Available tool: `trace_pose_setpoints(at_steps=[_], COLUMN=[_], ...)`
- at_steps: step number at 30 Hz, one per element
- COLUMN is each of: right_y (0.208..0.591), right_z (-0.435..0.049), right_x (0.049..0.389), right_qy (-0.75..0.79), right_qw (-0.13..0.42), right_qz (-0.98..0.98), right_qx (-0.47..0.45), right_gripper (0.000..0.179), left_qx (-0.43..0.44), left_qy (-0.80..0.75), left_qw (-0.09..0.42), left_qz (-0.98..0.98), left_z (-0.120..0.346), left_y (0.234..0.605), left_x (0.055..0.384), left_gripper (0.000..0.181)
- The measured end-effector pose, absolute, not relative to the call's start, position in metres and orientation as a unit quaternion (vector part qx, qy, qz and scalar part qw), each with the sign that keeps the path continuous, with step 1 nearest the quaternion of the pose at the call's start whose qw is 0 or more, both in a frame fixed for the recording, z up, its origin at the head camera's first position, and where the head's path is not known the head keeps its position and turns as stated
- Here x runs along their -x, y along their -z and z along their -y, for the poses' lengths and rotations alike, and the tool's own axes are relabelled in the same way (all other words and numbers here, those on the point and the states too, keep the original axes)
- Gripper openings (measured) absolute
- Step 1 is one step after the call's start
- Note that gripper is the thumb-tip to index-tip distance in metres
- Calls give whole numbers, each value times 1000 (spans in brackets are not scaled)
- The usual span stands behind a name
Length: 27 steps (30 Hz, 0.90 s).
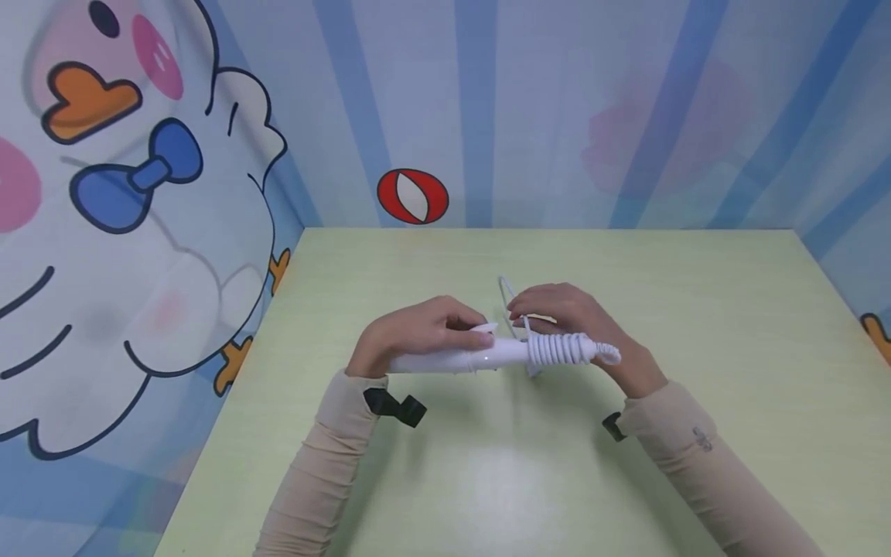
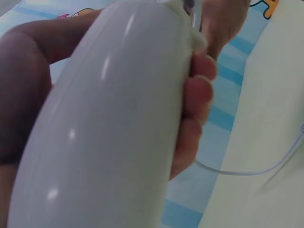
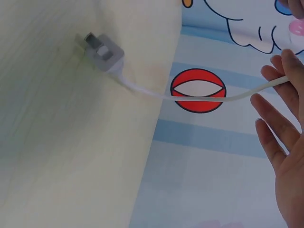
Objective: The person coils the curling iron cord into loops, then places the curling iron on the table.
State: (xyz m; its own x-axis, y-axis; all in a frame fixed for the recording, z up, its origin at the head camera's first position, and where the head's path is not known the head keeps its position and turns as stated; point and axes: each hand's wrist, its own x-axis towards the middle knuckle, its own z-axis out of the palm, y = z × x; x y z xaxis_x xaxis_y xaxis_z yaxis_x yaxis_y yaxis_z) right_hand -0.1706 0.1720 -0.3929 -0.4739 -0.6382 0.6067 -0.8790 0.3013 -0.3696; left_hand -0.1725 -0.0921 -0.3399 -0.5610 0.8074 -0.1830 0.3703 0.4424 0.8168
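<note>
Facing striped wall [image 1: 543, 93], over table [image 1: 626, 263], left grip [image 1: 425, 329] clasps appliance [image 1: 511, 353]; right [image 1: 567, 309] seemingly pinches cord [image 3: 199, 99].

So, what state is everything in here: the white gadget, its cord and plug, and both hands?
White gadget: held up off the table.
Cord: partly wound in a coil round one end of the gadget, partly loose.
Plug: not plugged in; whether it touches the table, I can't tell.
Left hand: gripping the gadget.
Right hand: holding the cord's loose part.
</note>
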Motion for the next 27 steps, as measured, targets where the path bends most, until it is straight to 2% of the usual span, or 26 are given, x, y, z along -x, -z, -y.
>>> trace_pose_setpoints(at_steps=[6, 12, 19, 27], right_y=[389, 383, 376, 377], right_z=[-175, -181, -179, -179], right_x=[181, 187, 187, 182], right_qy=[-224, -153, -113, -127], right_qw=[208, 242, 264, 259], right_qz=[828, 850, 858, 881], right_qx=[-470, -442, -425, -376], right_gripper=[23, 18, 14, 10], left_qx=[-367, -370, -331, -231], left_qy=[-338, -277, -183, -112], left_qw=[304, 286, 243, 164], left_qz=[-811, -839, -893, -952], left_z=[91, 83, 73, 60], left_y=[342, 348, 353, 359], left_x=[171, 168, 164, 165], left_gripper=[21, 25, 30, 31])
